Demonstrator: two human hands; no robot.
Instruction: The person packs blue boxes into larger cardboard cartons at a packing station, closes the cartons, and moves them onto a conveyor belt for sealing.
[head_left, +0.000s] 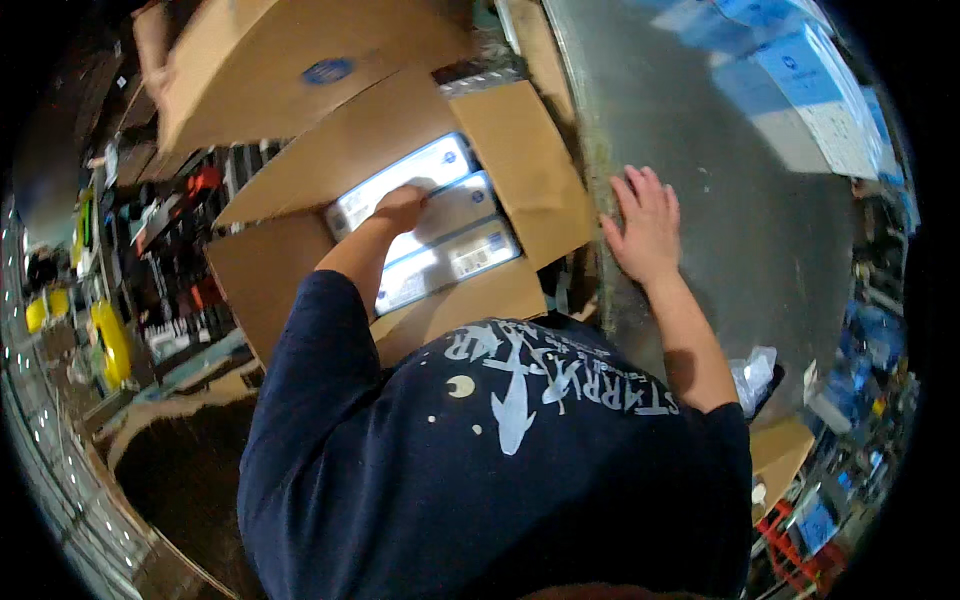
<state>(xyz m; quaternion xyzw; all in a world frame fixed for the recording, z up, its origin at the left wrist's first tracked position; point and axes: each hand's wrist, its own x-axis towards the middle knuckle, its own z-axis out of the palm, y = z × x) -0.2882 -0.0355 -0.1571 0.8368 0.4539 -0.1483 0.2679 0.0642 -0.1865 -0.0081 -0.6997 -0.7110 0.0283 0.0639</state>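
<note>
My left hand [403,208] reaches down into an open brown cardboard carton [270,270]. It rests at the near side of a white-and-blue box [385,185], where it meets the neighbouring box [462,207]. The fingers are hidden or blurred, so their grip does not show. A third white box with blue edges [440,265] lies nearest to me in the carton. On the grey tabletop [740,260], just right of the carton, my right hand [645,225] lies palm down with its fingers apart, holding nothing.
A large brown carton [260,75] stands beyond the open one. Another person's arm [152,50] shows at the far left. Blue-and-white boxes [820,100] sit at the table's far right. A crumpled clear plastic bag [753,375] lies by my right elbow.
</note>
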